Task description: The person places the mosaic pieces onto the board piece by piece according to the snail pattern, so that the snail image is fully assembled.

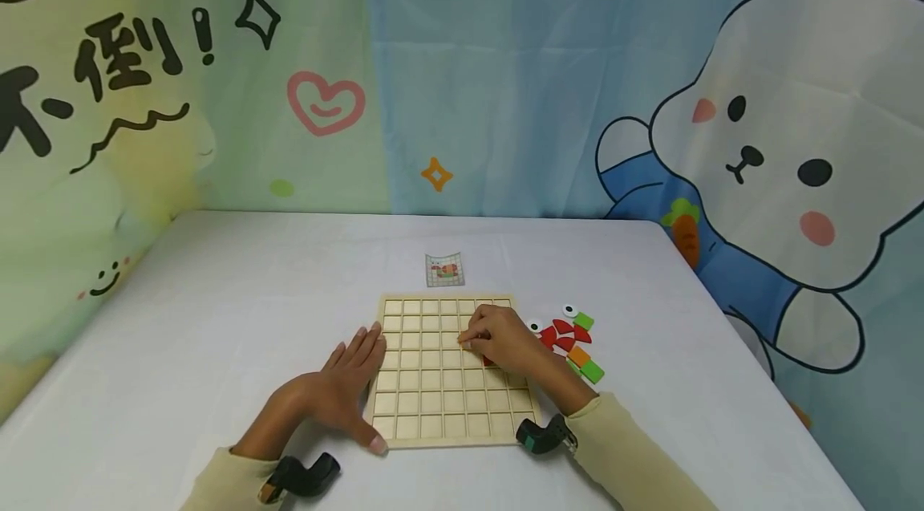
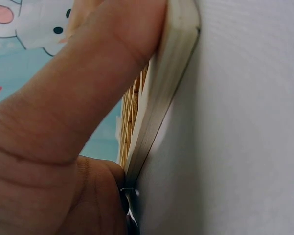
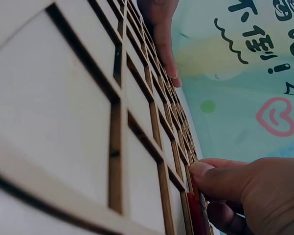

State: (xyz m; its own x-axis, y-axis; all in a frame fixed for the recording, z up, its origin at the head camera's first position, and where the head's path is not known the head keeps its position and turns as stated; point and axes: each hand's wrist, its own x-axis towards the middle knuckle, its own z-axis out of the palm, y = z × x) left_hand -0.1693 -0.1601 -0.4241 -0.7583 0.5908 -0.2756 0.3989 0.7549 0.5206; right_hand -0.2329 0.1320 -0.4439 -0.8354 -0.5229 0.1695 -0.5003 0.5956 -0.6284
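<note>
A square wooden grid board (image 1: pixel 431 403) lies flat on the white table. My left hand (image 1: pixel 339 391) rests along its left edge, fingers straight and the thumb (image 2: pixel 102 63) against the near corner. Over the board's upper right cells, my right hand (image 1: pixel 501 341) brings thumb and forefinger together at a cell. A small piece appears pinched at those fingertips, mostly hidden; a trace of orange shows there. Below that hand, a red piece (image 3: pixel 197 215) sits in the grid, largely covered in the head view.
Right of the board lie loose red pieces (image 1: pixel 563 326), green pieces (image 1: pixel 592 371), an orange piece (image 1: pixel 578 355) and round eye pieces (image 1: pixel 569 310). A small picture card (image 1: pixel 444 270) lies beyond the board. A printed cloth (image 1: pixel 491 94) hangs behind the table.
</note>
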